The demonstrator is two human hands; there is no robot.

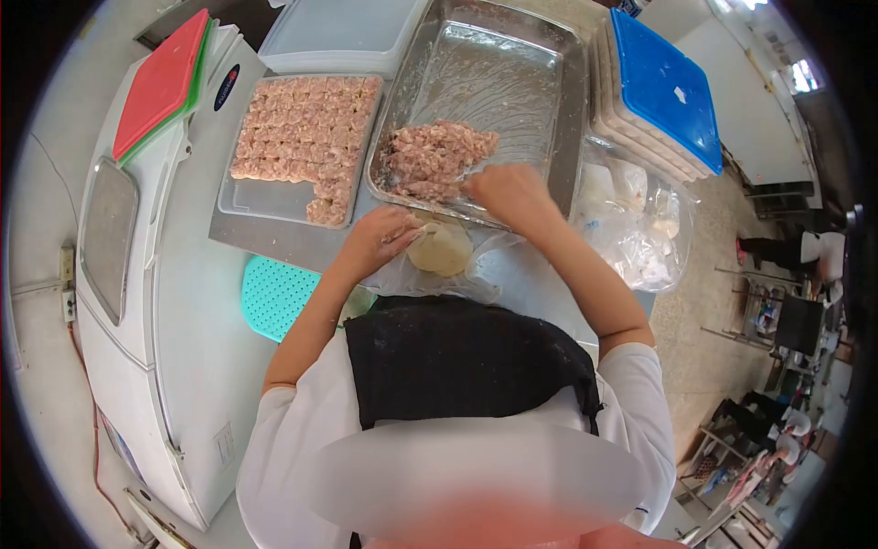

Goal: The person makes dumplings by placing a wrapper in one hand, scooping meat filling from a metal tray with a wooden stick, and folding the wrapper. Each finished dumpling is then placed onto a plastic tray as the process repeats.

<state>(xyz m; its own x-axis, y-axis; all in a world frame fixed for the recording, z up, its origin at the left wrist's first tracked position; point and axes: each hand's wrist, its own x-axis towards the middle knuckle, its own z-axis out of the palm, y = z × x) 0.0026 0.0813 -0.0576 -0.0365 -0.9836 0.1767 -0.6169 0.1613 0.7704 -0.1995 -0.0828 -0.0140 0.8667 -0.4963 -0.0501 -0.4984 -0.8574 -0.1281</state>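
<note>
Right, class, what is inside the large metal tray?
Inside the metal tray sits a heap of minced meat, with the right hand at its edge. Pale smears mark the bare base; the base under the heap is covered.

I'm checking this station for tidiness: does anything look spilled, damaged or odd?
A white patch sits on the otherwise plain blue lid at right; scrap or label, I cannot tell. No clear spill or damage shows.

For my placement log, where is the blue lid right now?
In the head view, the blue lid tops the stacked containers at upper right, just right of the metal pan.
</note>
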